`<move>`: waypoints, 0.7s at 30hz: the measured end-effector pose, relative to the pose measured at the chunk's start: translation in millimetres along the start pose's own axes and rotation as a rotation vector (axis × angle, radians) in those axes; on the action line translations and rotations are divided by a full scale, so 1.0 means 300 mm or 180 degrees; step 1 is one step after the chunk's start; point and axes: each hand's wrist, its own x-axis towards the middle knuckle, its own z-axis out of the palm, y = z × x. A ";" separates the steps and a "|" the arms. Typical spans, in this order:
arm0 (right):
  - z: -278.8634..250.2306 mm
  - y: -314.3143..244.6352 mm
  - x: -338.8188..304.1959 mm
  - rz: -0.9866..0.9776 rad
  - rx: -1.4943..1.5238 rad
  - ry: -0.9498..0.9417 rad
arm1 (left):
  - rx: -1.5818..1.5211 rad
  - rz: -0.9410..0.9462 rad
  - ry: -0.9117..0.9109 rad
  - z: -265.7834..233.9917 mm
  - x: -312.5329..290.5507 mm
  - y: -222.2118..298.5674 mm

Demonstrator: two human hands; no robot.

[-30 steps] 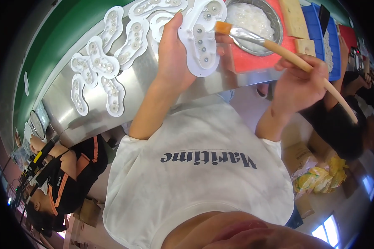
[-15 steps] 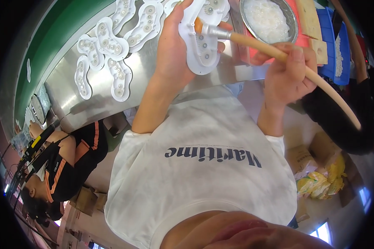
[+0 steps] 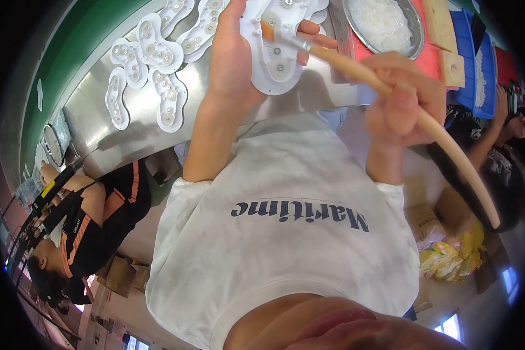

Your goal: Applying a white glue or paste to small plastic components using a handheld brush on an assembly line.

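My left hand [image 3: 230, 64] is wrapped round a white plastic housing [image 3: 276, 81] with small gears set along its middle, and lifts it over the table edge. In my right hand [image 3: 405, 96] is a brush [image 3: 464, 166] with a long pale wooden handle, gripped by fingers and thumb. The brush's orange-brown bristles [image 3: 267, 30] are at the inside of the housing, near its gears; whether they touch is hard to tell. To the left, several similar white housings with gears [image 3: 168, 102] lie on the metal table [image 3: 140, 125], some overlapping.
A round metal bowl [image 3: 417, 44] of whitish, translucent grease-like stuff stands on a red surface [image 3: 361, 49]. Right of it are wooden blocks [image 3: 452, 70] and a blue bin [image 3: 464, 87] with small white parts. Co-workers sit at left [image 3: 105, 219] and right [image 3: 490, 146].
The housing and my left hand have shifted slightly left and up. My right hand has tilted the brush, its handle end swinging lower. At the right, the co-worker's arms have changed position.
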 end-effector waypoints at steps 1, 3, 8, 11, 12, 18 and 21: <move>-0.003 -0.012 -0.011 0.0015 0.0026 -0.0016 | -0.0009 0.0016 0.0029 -0.011 -0.004 0.004; -0.027 -0.032 -0.029 0.0158 0.0200 -0.0501 | -0.0280 -0.0012 -0.0497 -0.040 -0.006 0.014; -0.066 -0.053 -0.004 0.0469 0.0207 -0.0475 | -0.0405 -0.0268 -0.0608 -0.048 0.012 0.018; -0.037 -0.011 0.008 0.0114 0.0177 -0.0273 | -0.0150 -0.0098 -0.0411 -0.014 -0.001 0.004; -0.028 0.001 0.014 -0.0027 0.0299 -0.0275 | -0.0017 0.0004 -0.0304 -0.007 -0.004 -0.003; -0.051 -0.012 0.011 0.0223 0.0481 -0.0772 | -0.0081 -0.0215 -0.0351 -0.037 -0.003 0.023; -0.066 -0.017 0.023 0.0403 0.0491 -0.0953 | -0.0258 -0.0588 -0.0547 -0.048 0.016 0.028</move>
